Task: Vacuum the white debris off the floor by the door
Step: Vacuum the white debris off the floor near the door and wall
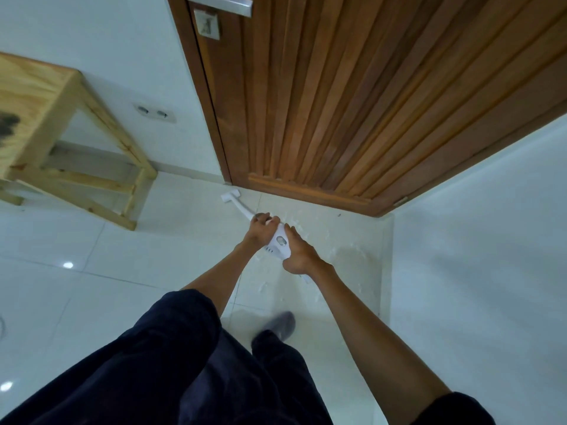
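We hold the white handheld vacuum cleaner (279,242) in both hands above the cream tiled floor (184,240). The left hand (260,230) is curled around the front of the body where the curved white tube begins. The right hand (299,257) is closed around the rear handle. The tube slopes down to the flat white nozzle (229,198), which rests on the floor just beside the bottom edge of the brown slatted wooden door (337,118). The white debris (299,223) lies scattered on the tiles beneath and around our hands.
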`<move>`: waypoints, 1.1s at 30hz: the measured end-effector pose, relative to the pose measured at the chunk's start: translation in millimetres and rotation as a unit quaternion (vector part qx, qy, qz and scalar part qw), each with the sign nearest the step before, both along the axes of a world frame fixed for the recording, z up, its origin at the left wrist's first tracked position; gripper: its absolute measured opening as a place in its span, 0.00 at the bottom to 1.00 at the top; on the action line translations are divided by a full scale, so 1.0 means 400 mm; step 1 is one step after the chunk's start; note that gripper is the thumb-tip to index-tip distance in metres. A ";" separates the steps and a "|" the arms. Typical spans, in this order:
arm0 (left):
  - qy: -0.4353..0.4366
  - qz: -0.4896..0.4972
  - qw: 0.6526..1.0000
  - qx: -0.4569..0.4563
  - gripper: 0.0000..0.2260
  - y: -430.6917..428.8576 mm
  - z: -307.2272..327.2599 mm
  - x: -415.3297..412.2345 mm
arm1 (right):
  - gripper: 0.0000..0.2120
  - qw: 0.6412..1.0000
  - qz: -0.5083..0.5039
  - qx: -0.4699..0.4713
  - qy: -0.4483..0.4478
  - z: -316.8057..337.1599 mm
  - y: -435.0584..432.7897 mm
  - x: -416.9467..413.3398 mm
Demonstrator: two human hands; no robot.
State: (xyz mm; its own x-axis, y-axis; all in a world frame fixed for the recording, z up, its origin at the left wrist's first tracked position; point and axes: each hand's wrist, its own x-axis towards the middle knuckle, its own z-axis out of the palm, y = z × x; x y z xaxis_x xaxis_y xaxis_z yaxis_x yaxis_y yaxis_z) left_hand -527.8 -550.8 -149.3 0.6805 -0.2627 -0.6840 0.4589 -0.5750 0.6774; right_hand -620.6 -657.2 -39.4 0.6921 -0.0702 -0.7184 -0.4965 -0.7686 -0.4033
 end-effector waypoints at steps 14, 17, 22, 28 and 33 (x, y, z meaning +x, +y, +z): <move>-0.008 0.001 1.000 0.020 0.26 -0.147 -0.013 -0.023 | 0.42 1.000 -0.005 0.002 0.007 0.005 -0.145 -0.020; -0.008 0.003 1.000 0.018 0.20 -0.151 -0.022 -0.020 | 0.42 1.000 0.000 0.004 0.004 0.008 -0.148 -0.022; -0.001 0.038 0.999 0.033 0.37 -0.166 -0.099 -0.001 | 0.42 1.000 0.009 -0.018 -0.010 0.012 -0.165 -0.017; 0.006 0.047 0.999 0.025 0.39 -0.201 -0.086 -0.015 | 0.41 0.999 0.016 -0.028 -0.002 0.026 -0.196 -0.026; 0.004 0.056 0.998 0.012 0.40 -0.230 -0.054 -0.036 | 0.40 1.000 -0.001 -0.021 0.004 0.033 -0.217 -0.042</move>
